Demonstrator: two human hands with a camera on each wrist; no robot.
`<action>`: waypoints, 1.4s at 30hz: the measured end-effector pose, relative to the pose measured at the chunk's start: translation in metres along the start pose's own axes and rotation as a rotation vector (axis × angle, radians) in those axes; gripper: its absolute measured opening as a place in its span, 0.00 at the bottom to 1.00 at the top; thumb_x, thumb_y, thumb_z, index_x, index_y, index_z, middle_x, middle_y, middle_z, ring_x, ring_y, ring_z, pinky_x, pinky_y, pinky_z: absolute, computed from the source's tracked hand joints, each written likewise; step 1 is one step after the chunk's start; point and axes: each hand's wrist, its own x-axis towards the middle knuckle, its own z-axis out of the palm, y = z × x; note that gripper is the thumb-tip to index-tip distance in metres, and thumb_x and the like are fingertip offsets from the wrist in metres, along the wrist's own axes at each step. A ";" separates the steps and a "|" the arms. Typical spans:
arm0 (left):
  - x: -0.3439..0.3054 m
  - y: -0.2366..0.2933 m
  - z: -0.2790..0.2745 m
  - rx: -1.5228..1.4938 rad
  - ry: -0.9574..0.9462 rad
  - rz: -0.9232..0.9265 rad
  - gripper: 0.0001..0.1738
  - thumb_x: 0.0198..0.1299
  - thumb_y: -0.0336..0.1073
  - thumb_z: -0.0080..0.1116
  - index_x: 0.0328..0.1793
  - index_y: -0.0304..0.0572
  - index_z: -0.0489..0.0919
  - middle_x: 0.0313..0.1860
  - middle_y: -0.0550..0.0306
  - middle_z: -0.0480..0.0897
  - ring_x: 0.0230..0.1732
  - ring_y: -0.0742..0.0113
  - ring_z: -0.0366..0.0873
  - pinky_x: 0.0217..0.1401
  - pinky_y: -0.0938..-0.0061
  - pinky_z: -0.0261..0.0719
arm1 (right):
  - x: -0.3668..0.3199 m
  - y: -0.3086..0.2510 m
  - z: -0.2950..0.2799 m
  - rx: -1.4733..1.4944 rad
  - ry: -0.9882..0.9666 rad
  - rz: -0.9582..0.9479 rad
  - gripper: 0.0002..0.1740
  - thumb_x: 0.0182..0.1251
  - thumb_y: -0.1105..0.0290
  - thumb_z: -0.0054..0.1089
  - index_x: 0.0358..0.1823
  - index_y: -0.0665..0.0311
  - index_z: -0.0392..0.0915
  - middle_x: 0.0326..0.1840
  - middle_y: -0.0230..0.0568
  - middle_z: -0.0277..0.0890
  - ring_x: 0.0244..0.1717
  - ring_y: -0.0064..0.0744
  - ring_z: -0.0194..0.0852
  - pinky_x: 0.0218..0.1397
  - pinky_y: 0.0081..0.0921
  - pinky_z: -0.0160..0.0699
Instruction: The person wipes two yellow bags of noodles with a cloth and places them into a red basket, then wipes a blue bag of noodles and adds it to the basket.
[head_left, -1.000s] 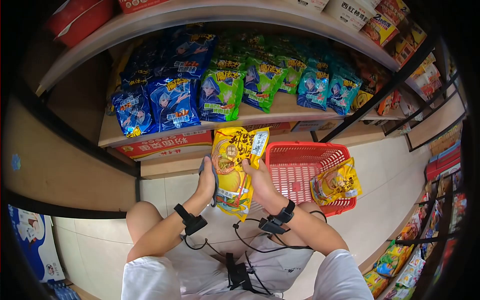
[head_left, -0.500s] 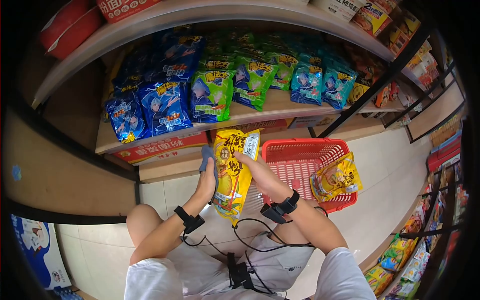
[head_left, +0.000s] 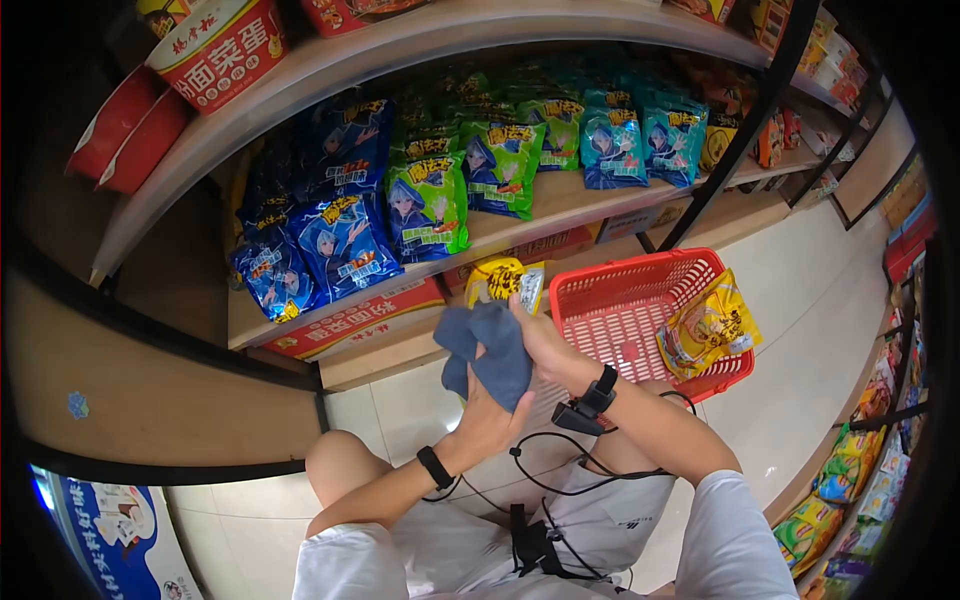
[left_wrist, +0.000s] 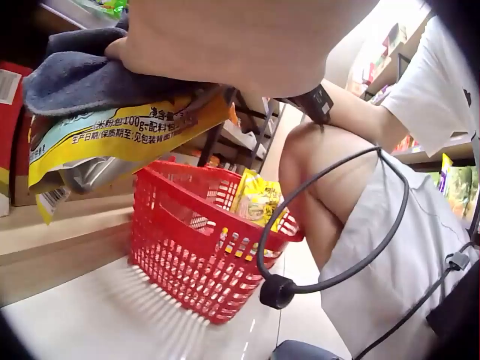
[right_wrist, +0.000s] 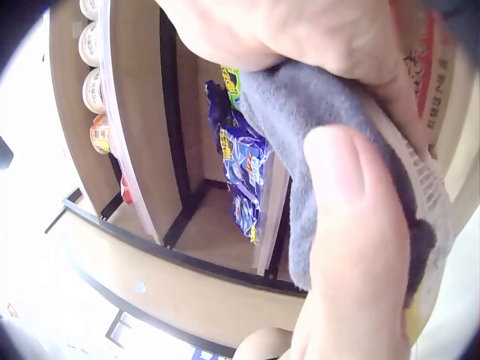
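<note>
Holding a grey cloth against a yellow packet over pale tiles.
Left hand grips the cloth, right hand the packet, before a stocked shelf.

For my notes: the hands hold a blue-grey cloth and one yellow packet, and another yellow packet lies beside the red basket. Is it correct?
Not quite: the head view shows the other yellow packet inside the red basket, not beside it. The rest is right.

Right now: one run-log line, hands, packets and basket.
left hand: holds gray cloth against yellow packet | right hand: grips yellow packet | red basket: second yellow packet inside, at one side
</note>
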 end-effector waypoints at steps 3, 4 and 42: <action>0.005 0.003 -0.009 -0.010 0.048 -0.040 0.32 0.76 0.41 0.43 0.80 0.31 0.58 0.79 0.29 0.56 0.82 0.27 0.43 0.82 0.36 0.33 | -0.010 -0.007 0.006 -0.091 -0.014 -0.106 0.37 0.82 0.43 0.44 0.71 0.72 0.67 0.67 0.45 0.75 0.65 0.32 0.74 0.71 0.33 0.72; 0.007 0.002 -0.011 -0.012 0.073 -0.076 0.31 0.76 0.42 0.42 0.80 0.31 0.59 0.79 0.29 0.57 0.82 0.28 0.43 0.83 0.38 0.34 | -0.008 -0.004 0.004 -0.117 -0.053 -0.096 0.37 0.82 0.43 0.43 0.72 0.71 0.66 0.67 0.45 0.75 0.65 0.31 0.73 0.71 0.33 0.72; 0.026 -0.020 -0.041 -0.198 0.198 -0.201 0.31 0.78 0.48 0.37 0.81 0.41 0.62 0.80 0.39 0.59 0.79 0.33 0.49 0.82 0.44 0.40 | -0.028 -0.002 0.009 -0.186 -0.397 0.218 0.44 0.73 0.31 0.45 0.77 0.57 0.61 0.72 0.46 0.71 0.71 0.45 0.71 0.71 0.54 0.70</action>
